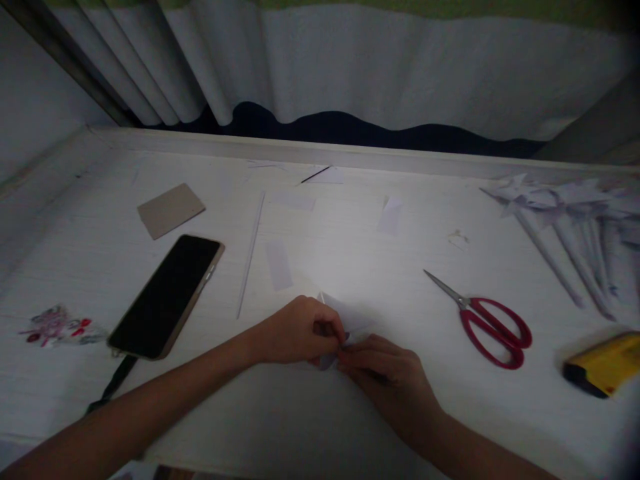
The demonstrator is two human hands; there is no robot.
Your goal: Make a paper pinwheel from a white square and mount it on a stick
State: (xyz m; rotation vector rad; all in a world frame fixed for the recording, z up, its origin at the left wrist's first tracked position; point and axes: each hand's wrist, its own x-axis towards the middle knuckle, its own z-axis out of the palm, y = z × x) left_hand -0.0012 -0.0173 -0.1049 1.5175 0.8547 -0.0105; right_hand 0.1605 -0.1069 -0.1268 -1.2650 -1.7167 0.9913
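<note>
Near the front middle of the white table (210,400), my left hand (300,331) pinches a small piece of white paper (327,362). My right hand (393,380) meets it from the right, its fingertips closed on the same paper. The fingers cover most of the piece, so its full shape is hidden. Behind my hands a pale sheet of paper (345,310) shows, partly covered. To the right lie red-handled scissors (487,327), blades pointing to the back left. A thin white paper strip (251,253) and a small paper rectangle (279,265) lie beyond my left wrist.
A black phone (167,297) lies at left, beside a beige card (171,211) and a beaded charm (55,327). At right are several rolled-paper sticks with pointed paper tops (575,227) and a yellow-black tool (603,365). Paper scraps (390,215) lie farther back, before a grey curtain (360,67).
</note>
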